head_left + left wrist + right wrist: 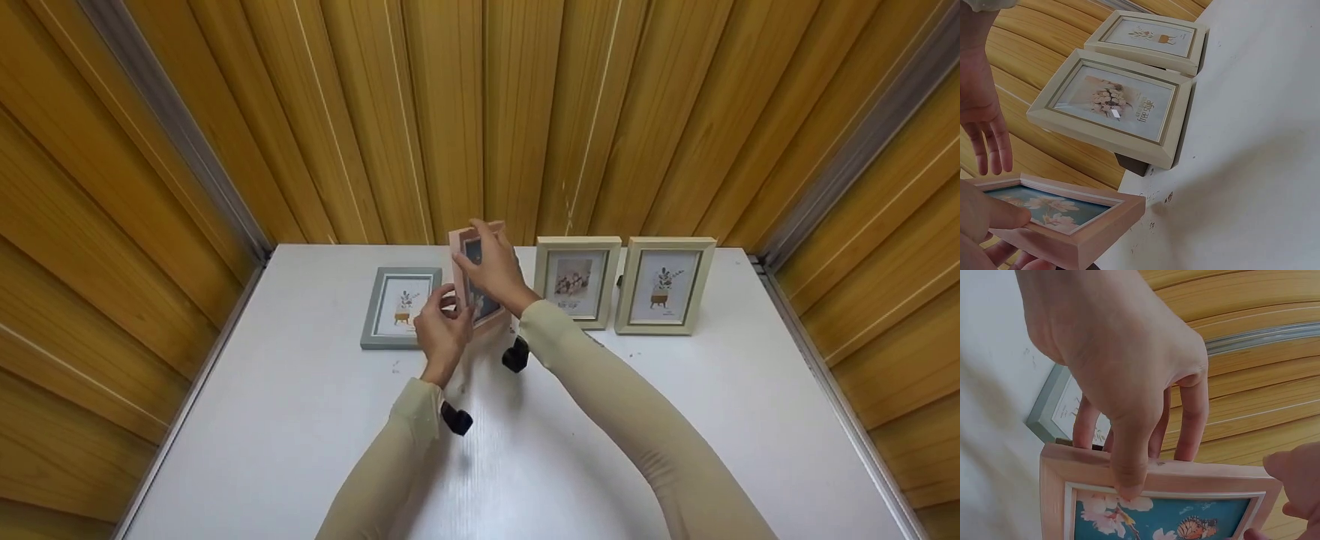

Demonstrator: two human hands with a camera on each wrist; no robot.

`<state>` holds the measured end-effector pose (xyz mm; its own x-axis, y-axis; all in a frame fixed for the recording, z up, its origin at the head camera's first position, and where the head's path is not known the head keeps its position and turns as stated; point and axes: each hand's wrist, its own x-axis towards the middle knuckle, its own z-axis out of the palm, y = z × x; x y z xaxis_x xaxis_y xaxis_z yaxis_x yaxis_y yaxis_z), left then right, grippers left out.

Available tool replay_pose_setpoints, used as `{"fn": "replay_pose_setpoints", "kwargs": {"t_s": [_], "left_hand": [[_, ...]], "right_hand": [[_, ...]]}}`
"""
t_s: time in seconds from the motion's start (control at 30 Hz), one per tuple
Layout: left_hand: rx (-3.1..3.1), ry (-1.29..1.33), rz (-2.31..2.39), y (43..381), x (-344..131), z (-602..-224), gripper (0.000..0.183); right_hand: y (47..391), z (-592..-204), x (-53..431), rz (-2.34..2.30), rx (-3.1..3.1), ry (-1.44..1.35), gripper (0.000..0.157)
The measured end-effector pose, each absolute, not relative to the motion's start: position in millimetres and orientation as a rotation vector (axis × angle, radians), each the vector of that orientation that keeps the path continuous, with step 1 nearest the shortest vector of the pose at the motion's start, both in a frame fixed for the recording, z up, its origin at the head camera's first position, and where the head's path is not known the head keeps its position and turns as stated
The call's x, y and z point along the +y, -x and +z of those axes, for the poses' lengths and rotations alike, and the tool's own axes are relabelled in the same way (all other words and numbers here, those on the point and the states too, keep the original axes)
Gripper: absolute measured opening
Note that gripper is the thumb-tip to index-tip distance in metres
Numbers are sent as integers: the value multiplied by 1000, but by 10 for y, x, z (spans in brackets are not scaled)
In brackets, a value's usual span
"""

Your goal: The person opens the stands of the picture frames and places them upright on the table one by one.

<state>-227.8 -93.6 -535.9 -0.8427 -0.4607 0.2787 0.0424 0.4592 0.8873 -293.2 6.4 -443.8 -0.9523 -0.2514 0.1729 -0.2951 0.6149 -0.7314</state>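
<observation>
A pink picture frame (455,244) is tilted between both hands at the middle of the table's back. Its print (1171,517) shows pale blossoms and an orange butterfly on blue. My left hand (444,326) grips the lower left side; its thumb (1129,475) lies on the front while the fingers pass behind. At the upper left corner, my right hand (496,266) holds the frame with thumb and index finger. In the left wrist view the other fingers of the right hand (979,95) extend straight, close to the frame's edge.
Two cream frames (541,283) (699,289) stand side by side at the right. A grey-blue frame (369,319) with a potted-plant print stands at the left, partly behind my left hand. Yellow wood-patterned walls (517,112) enclose the white table (300,420).
</observation>
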Motion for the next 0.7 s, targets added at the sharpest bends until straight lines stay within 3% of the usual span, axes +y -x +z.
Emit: {"fn": "replay_pose_setpoints", "kwargs": {"t_s": [0.7], "left_hand": [[-2220, -269, -1346, 2286, -842, -5382, 34]], "right_hand": [[2969, -4557, -54, 1130, -2690, -489, 53]]}}
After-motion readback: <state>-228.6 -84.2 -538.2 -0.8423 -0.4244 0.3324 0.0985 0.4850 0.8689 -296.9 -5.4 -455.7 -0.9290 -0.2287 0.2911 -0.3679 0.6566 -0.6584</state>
